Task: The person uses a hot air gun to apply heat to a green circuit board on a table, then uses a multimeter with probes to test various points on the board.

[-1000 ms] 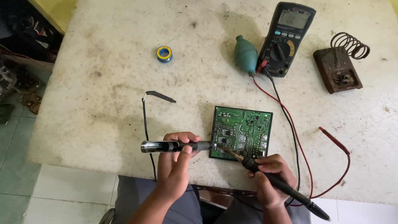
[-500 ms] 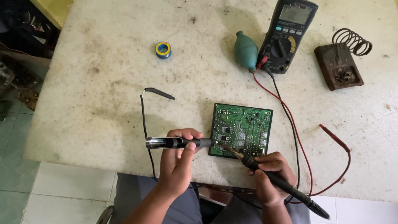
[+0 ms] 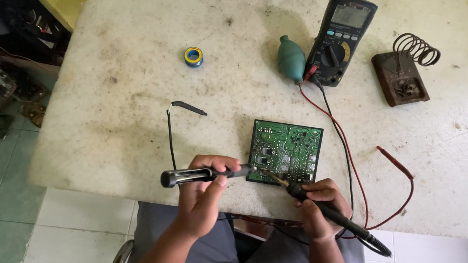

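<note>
Below, left hand (image 3: 203,190) grip holding desoldering pump (image 3: 200,175), right hand (image 3: 316,210) holding soldering iron (image 3: 328,211), tips blurred over circuit board (image 3: 286,153).

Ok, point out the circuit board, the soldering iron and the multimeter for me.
green circuit board (image 3: 286,150), head view, on the middle of its face.
soldering iron (image 3: 331,212), head view, on its black handle in the right hand.
multimeter (image 3: 340,40), head view, on its dark body.

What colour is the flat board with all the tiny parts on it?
Green, with small silver and black parts. The board shows best in the head view.
</note>
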